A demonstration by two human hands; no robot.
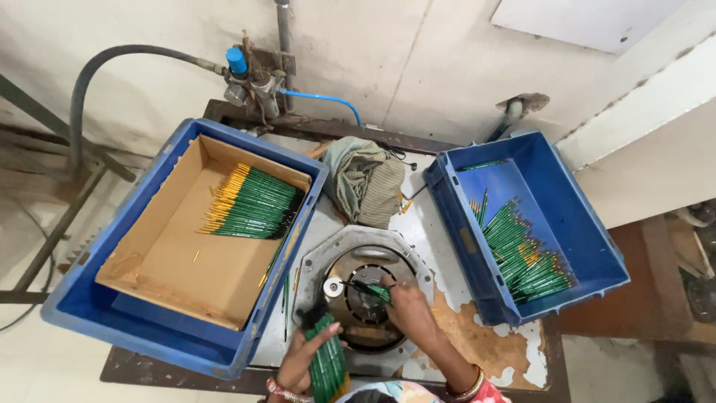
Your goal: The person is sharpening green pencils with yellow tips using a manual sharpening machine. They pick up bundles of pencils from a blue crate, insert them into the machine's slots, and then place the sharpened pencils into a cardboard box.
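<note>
Pencils (pixel 328 366) bunched in your left hand (pixel 302 362); right hand (pixel 406 306) pinches one at the machine (pixel 365 298).
Both crates hold pencils: left crate (pixel 74 298) and right crate (pixel 597 246); your handful looks unfinished.

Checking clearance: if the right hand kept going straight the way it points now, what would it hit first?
The right hand points up-left over the round metal fixture. First in line is probably the small silver knob, though depth is unclear.
</note>
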